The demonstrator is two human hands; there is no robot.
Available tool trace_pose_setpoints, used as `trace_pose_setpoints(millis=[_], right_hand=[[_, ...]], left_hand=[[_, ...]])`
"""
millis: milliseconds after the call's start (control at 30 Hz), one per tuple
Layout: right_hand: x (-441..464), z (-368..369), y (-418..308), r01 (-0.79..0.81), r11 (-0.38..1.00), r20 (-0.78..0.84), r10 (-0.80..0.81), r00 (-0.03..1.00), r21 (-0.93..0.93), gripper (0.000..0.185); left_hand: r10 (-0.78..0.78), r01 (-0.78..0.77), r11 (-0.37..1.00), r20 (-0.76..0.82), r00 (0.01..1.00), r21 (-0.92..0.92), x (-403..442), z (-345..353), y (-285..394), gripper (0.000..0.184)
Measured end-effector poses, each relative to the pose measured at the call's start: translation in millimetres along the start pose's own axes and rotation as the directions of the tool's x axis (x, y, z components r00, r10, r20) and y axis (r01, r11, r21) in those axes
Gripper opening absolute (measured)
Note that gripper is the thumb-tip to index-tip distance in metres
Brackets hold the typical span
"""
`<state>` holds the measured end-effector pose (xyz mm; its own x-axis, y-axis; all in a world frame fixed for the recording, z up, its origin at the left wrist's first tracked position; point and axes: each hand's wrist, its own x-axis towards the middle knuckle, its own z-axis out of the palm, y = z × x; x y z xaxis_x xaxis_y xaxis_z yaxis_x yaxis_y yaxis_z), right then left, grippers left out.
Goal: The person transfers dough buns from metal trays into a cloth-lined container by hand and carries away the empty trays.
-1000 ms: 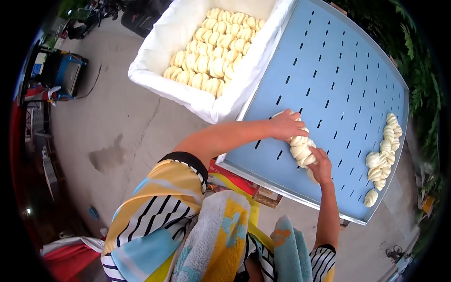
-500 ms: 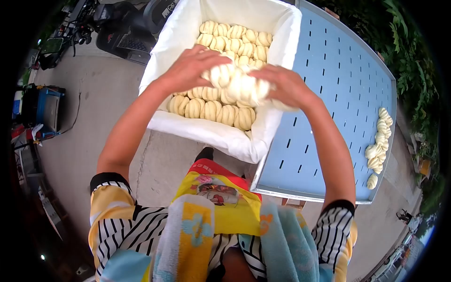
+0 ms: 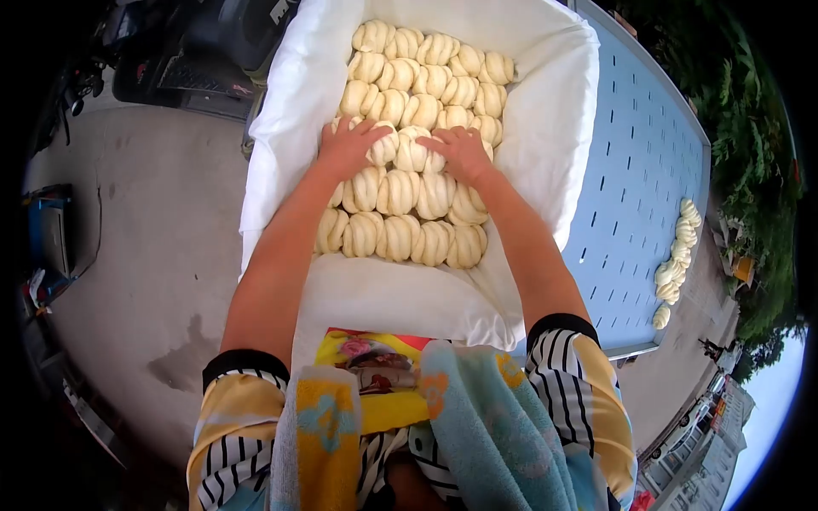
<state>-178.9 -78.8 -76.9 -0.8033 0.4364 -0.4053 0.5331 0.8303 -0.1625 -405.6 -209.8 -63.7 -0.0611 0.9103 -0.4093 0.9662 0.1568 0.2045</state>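
Note:
Rows of pale twisted dough rolls sit in a deep box lined with white cloth. Among these rows, a middle row of twisted rolls lies between my hands. My left hand wraps round the left part of that row, its thumb near the middle rolls. On the right part, my right hand curls over the rolls, thumb pointing inward. The palms hide the row's ends, and I cannot tell whether its underside touches the bottom.
Right of the box is a blue slotted tray with a metal rim; several twisted rolls lie along its far right edge. A dark scooter stands at upper left on the concrete floor.
Both hands have moved down into the box with the row of rolls, which was held above the other rows before. The view has shifted closer over the box.

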Motion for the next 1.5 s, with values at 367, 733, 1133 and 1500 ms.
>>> trace_pose_setpoints(millis=[367, 733, 1133, 1500], right_hand=[[-14.4, 4.0, -31.5, -0.161, 0.976, -0.231, 0.192, 0.954, 0.147, 0.061], [-498.3, 3.7, 219.5, -0.574, 0.503, -0.466, 0.856, 0.224, 0.646, 0.084], [-702.8, 145.9, 466.6, -0.796, 0.33, -0.308, 0.932, 0.19, 0.508, 0.106], [-693.8, 171.0, 518.3, -0.64, 0.324, -0.302, 0.942, 0.147, 0.697, 0.097]], left_hand=[[-0.085, 0.064, 0.981, 0.109, 0.99, 0.185, 4.2, -15.2, 19.4, 0.09], [0.59, -0.808, 0.58, -0.63, 0.504, -0.103, 32.0, -159.2, 361.1, 0.053], [0.705, -0.704, 0.655, -0.111, 0.7, -0.274, 111.7, 48.8, 859.4, 0.078], [0.835, -0.81, 0.55, 0.093, 0.543, -0.205, 154.9, 75.5, 895.4, 0.06]])
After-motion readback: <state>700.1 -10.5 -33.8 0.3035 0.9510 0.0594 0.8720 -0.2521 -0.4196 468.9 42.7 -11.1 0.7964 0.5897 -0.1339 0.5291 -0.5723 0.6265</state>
